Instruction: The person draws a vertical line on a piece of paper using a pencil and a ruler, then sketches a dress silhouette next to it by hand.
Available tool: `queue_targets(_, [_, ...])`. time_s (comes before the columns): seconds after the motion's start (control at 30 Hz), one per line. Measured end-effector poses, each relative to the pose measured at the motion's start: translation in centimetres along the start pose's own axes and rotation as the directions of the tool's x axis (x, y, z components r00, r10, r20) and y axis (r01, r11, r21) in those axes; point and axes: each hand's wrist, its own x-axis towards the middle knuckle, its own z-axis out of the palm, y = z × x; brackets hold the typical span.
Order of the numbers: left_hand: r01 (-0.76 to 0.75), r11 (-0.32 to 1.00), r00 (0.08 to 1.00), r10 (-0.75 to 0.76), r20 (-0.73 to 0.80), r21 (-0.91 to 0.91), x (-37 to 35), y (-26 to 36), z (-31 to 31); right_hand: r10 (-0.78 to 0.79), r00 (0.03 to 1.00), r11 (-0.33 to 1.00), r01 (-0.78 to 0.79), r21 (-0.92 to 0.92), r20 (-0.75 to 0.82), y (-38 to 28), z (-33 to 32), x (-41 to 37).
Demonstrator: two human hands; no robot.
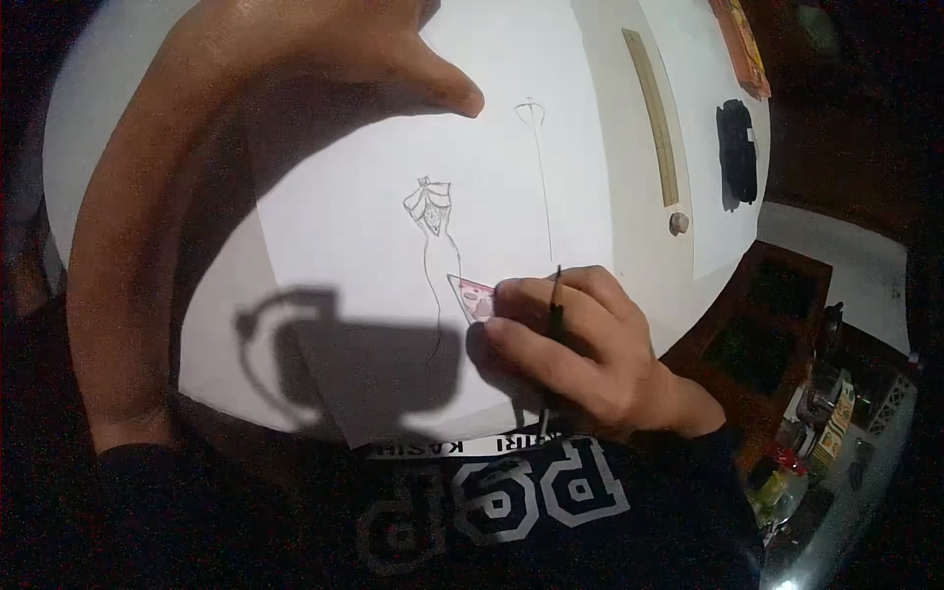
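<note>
My left hand (393,57) lies at the top of the white paper (344,231), thumb stretched out, its other fingers mostly cut off by the frame. Between thumb and forefinger, my right hand (590,339) pinches a small pink-patterned triangular piece (476,297), its far end hidden by the fingers. A thin dark stick, like a pencil (558,300), runs across the same hand. The triangle's tip touches the pencil drawing of a gowned figure (431,211). A drawn staff with a crown-like top (531,113) stands to the right of the figure.
A ruler (654,118) lies right of the paper, with a small pale lump like an eraser (678,224) below it. Farther right are a dark pouch (736,155) and an orange packet (742,44). Cluttered items (801,442) sit beyond the table edge.
</note>
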Motion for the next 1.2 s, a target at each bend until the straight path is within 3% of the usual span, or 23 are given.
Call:
queue_targets(0.07, [0.002,0.992,0.991,0.015,-0.133,0.123,-0.8,0.4,0.9,-0.04,0.999,0.999,0.04,-0.008,-0.026,-0.1,1.3,0.5])
queue_targets(0.2, [0.017,1.0,1.0,-0.017,-0.021,0.02,0.6,-0.6,0.3,-0.116,0.989,0.992,0.111,-0.053,-0.091,-0.6,3.7,2.0])
queue_targets(0.27, [0.016,0.999,0.999,-0.014,-0.047,0.032,0.6,-0.6,0.6,0.014,0.999,0.997,-0.017,0.076,0.041,-1.2,3.5,3.8])
queue_targets(0.33, [-0.055,0.997,0.989,0.062,-0.134,0.058,-0.5,-1.0,1.2,0.005,0.99,0.999,-0.011,0.045,0.139,-0.9,3.0,4.8])
queue_targets(0.4, [-0.108,0.991,0.968,0.124,-0.218,0.083,0.6,-1.7,2.1,-0.145,0.98,0.968,0.168,0.184,-0.135,1.4,2.3,5.2])
queue_targets(0.47, [0.241,0.97,0.97,-0.241,0.011,-0.042,4.7,-2.5,2.9,0.144,0.969,0.963,-0.091,0.254,-0.202,3.0,-0.6,4.9])
queue_targets(0.5, [0.247,0.968,0.969,-0.247,0.011,-0.05,3.4,-1.8,2.0,0.341,0.923,0.887,-0.253,0.386,-0.178,2.7,-2.4,4.6])
queue_targets(0.53, [0.136,0.99,0.991,-0.136,-0.001,-0.025,1.6,-1.5,0.9,0.293,0.917,0.944,-0.232,0.235,-0.271,4.4,-3.0,4.7])
queue_targets(0.57, [0.019,1.0,1.0,-0.019,-0.009,0.004,0.3,-1.0,0.2,0.197,0.926,0.946,-0.093,0.31,-0.322,7.4,-3.4,4.4])
queue_targets(0.6, [0.019,1.0,1.0,-0.019,-0.012,0.002,-0.2,-1.0,0.5,0.407,0.869,0.842,-0.237,0.485,-0.282,7.0,-3.5,4.4])
queue_targets(0.67, [-0.109,0.993,0.978,0.116,-0.172,0.053,-0.8,-1.1,1.0,0.617,0.737,0.686,-0.334,0.647,-0.274,6.6,-2.7,5.3])
queue_targets(0.8, [-0.104,0.993,0.981,0.112,-0.156,0.06,-0.3,-0.9,0.5,0.511,0.814,0.802,-0.336,0.494,-0.276,8.1,-2.0,4.7])
queue_targets(0.87, [0.025,0.999,0.999,-0.026,0.036,0.024,0.7,-0.5,-0.5,0.498,0.822,0.786,-0.294,0.545,-0.275,8.0,-1.8,4.1])
queue_targets(0.9, [0.024,0.999,0.999,-0.025,0.037,0.024,0.5,-0.6,-0.2,0.518,0.807,0.79,-0.325,0.519,-0.283,7.5,-1.5,4.3])
queue_targets(0.97, [-0.084,0.994,0.982,0.095,-0.162,0.074,-0.7,-0.6,0.7,0.449,0.833,0.845,-0.28,0.455,-0.322,8.2,-1.2,4.3])
queue_targets(1.03, [-0.027,0.995,0.988,0.041,-0.148,0.093,-0.8,0.0,0.8,0.378,0.856,0.891,-0.234,0.388,-0.353,8.3,-1.0,4.2])
queue_targets(1.1, [0.028,0.993,0.991,-0.012,-0.137,0.113,-0.8,0.0,0.8,0.507,0.81,0.789,-0.298,0.538,-0.295,7.9,-1.2,4.3])
queue_targets(1.2, [-0.042,0.997,0.988,0.05,-0.143,0.062,-1.1,-0.6,0.8,0.555,0.781,0.77,-0.353,0.531,-0.287,7.4,-1.5,4.6])
